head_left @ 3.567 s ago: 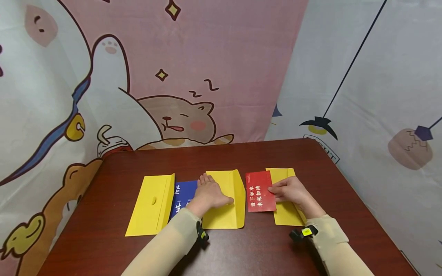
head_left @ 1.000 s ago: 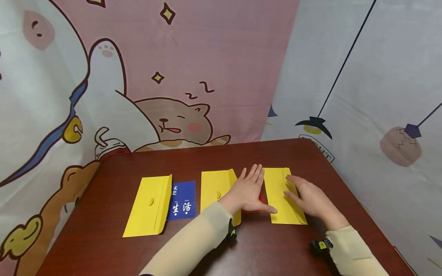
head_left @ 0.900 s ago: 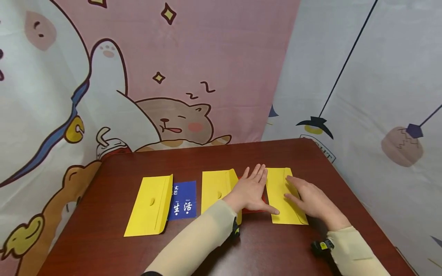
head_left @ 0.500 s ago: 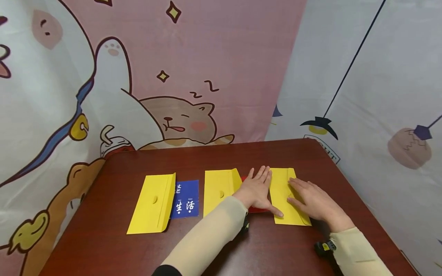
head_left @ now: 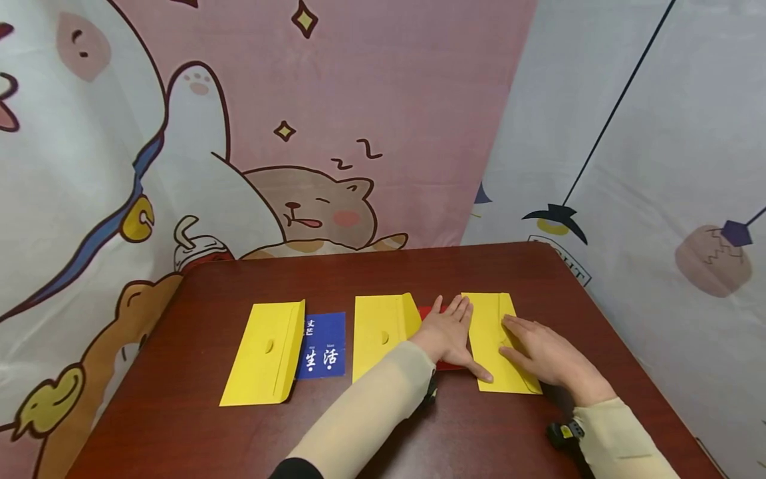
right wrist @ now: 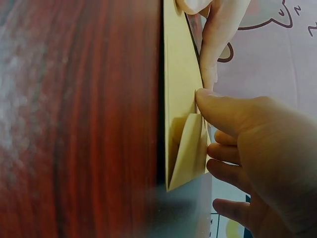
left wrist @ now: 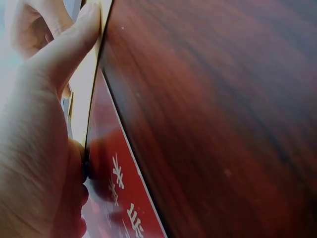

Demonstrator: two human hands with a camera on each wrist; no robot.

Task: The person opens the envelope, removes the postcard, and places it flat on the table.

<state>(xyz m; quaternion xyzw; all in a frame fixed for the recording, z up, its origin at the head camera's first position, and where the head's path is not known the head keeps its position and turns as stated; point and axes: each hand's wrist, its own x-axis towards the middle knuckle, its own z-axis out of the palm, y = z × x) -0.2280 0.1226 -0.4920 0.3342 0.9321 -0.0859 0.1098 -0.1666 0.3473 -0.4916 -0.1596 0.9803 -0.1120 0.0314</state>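
Note:
My left hand (head_left: 449, 337) lies spread over a red card (head_left: 445, 366), its thumb and fingertips at the left edge of the right-hand yellow envelope (head_left: 487, 332). In the left wrist view white characters show on the red card (left wrist: 116, 173); my hand covers much of it in the head view. My right hand (head_left: 547, 352) rests with extended fingers at the right side of that same envelope. The right wrist view shows its thumb at the envelope's top surface, beside a slightly raised flap (right wrist: 190, 144). The fingers of neither hand curl round anything.
A middle yellow envelope (head_left: 380, 326) lies left of the red card, its flap standing up a little. Farther left are a blue card (head_left: 323, 346) with white characters and another yellow envelope (head_left: 260, 352). All lie on a dark red-brown table (head_left: 359, 273) before a cartoon-printed cloth (head_left: 413, 120).
Earlier my right hand pinched the red card and my left was over the middle envelope. The card now lies down; my left hand moved right onto it. Over the last second both hands barely moved.

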